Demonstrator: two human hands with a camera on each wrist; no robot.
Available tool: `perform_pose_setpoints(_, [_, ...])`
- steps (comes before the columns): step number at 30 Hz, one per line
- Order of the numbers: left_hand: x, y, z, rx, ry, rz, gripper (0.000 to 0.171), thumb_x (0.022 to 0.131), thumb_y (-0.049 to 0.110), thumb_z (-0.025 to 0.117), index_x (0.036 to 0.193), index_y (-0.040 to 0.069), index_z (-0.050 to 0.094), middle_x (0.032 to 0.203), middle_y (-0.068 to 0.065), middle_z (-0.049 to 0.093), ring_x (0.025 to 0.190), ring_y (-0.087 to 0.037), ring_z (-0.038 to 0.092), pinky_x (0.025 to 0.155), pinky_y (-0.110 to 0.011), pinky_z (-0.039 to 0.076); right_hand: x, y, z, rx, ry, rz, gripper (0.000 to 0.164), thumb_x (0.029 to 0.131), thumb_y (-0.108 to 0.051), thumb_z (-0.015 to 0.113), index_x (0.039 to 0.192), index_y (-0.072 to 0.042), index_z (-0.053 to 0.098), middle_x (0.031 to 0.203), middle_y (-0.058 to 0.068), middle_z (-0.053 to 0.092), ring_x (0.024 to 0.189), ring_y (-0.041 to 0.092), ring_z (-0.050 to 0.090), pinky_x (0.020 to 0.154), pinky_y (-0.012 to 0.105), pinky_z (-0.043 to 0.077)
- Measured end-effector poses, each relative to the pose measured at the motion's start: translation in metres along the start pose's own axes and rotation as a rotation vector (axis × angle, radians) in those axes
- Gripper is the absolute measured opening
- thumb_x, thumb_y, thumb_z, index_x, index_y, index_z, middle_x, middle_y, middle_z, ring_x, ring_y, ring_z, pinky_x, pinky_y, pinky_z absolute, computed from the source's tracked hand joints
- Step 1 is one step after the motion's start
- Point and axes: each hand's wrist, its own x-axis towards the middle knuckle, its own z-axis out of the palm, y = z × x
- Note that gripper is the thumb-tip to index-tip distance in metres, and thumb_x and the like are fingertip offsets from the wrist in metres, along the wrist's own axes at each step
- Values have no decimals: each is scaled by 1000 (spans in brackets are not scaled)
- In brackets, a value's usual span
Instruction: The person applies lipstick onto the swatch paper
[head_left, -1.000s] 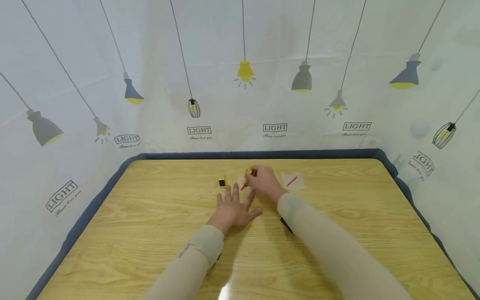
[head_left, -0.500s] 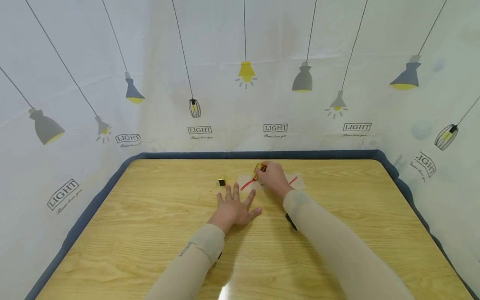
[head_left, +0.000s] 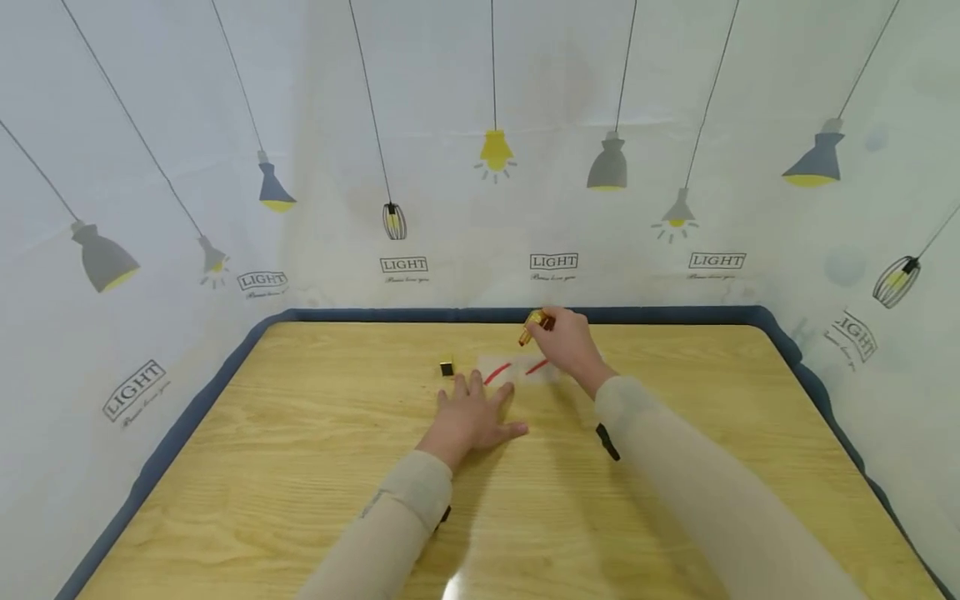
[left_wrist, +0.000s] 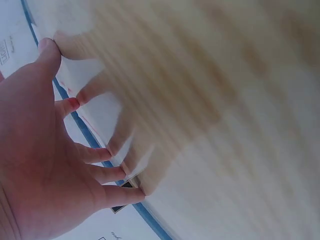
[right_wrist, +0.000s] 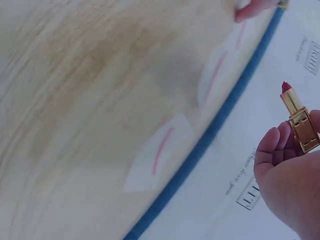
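Note:
My right hand (head_left: 573, 342) grips a lipstick (head_left: 534, 327) with a gold case, raised over the far side of the table. In the right wrist view the red lipstick bullet is exposed and its top looks uneven. My left hand (head_left: 472, 417) rests on the table with its fingers spread, fingertips at the near edge of a white paper piece (head_left: 512, 371) with a red stroke. Another stroke, the middle one (head_left: 537, 367), shows just left of my right hand. A third marked paper (right_wrist: 135, 177) appears in the right wrist view; my right hand hides it in the head view.
A small black and gold lipstick cap (head_left: 447, 368) stands just beyond my left fingertips. The wooden table (head_left: 337, 467) has a blue padded edge (head_left: 420, 315) at the back, against a white wall sheet (head_left: 450, 183) printed with lamps.
My right hand has moved right and lifted off the papers with the lipstick. The middle red stroke has come into sight and the right one is now covered. My left hand stays put.

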Motion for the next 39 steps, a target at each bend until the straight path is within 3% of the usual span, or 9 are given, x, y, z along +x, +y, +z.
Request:
perform_pose_setpoints(3, [3, 0, 5, -22, 4, 5, 91, 93, 89, 44, 169, 46, 20, 179, -22, 9, 165, -49, 10, 127, -76, 17, -7, -3, -8, 10, 11, -27, 26, 107, -34, 63, 109, -10, 71, 99, 10, 71, 84, 23, 60, 74, 35, 50])
perform_pose_setpoints(11, [9, -2, 6, -39, -31, -4, 95, 92, 89, 44, 170, 44, 12, 180, -20, -1, 166, -47, 6, 128, -75, 17, -26, -9, -22, 66, 17, -24, 30, 107, -35, 65, 117, -8, 71, 101, 11, 70, 86, 25, 59, 77, 37, 51])
perform_pose_setpoints(17, [-2, 3, -7, -87, -24, -13, 96, 95, 83, 51, 172, 38, 16, 179, -23, -3, 165, -49, 11, 128, -74, 19, -39, -8, -30, 257, 59, 37, 41, 106, -37, 66, 132, -6, 71, 116, 15, 73, 98, 24, 66, 82, 33, 56])
perform_pose_setpoints(21, [-15, 7, -19, -137, -17, 10, 95, 96, 77, 55, 172, 34, 18, 179, -24, -2, 163, -50, 19, 128, -71, 25, -50, -8, -36, 440, 97, 116, 48, 105, -37, 68, 142, -6, 66, 117, 11, 73, 92, 15, 69, 80, 25, 59])
perform_pose_setpoints(24, [-22, 6, -31, -163, 2, 45, 91, 99, 71, 58, 172, 31, 21, 179, -25, 8, 160, -49, 30, 125, -65, 36, -59, -9, -43, 598, 136, 169, 52, 104, -35, 71, 145, -5, 63, 107, 2, 73, 83, 8, 68, 78, 22, 60])
perform_pose_setpoints(27, [-24, 1, -43, -171, 48, 80, 84, 101, 64, 62, 169, 26, 32, 174, -23, 28, 152, -45, 46, 118, -61, 46, -71, -9, -51, 765, 160, 196, 45, 104, -33, 71, 139, -4, 65, 98, -5, 72, 80, 7, 67, 79, 23, 60])
perform_pose_setpoints(32, [-26, -8, -63, -193, 146, 69, 69, 103, 52, 67, 158, 14, 51, 159, -14, 56, 144, -35, 57, 116, -54, 50, -94, -9, -58, 1030, 172, 209, 20, 105, -27, 69, 112, -8, 72, 91, -5, 72, 80, 10, 64, 78, 23, 59])
perform_pose_setpoints(36, [-34, -6, -71, -359, 247, 102, 58, 103, 44, 71, 150, 11, 61, 144, -12, 68, 131, -32, 66, 110, -50, 55, -113, -12, -60, 1193, 160, 239, 17, 107, -25, 66, 112, -9, 69, 92, -3, 70, 82, 13, 63, 77, 22, 59])
perform_pose_setpoints(39, [-48, 5, -73, -667, 292, 196, 51, 101, 37, 75, 145, 13, 65, 131, -10, 74, 119, -28, 70, 99, -47, 59, -126, -17, -59, 1261, 152, 245, 22, 108, -26, 63, 123, -10, 65, 95, -2, 69, 84, 12, 63, 79, 22, 59])
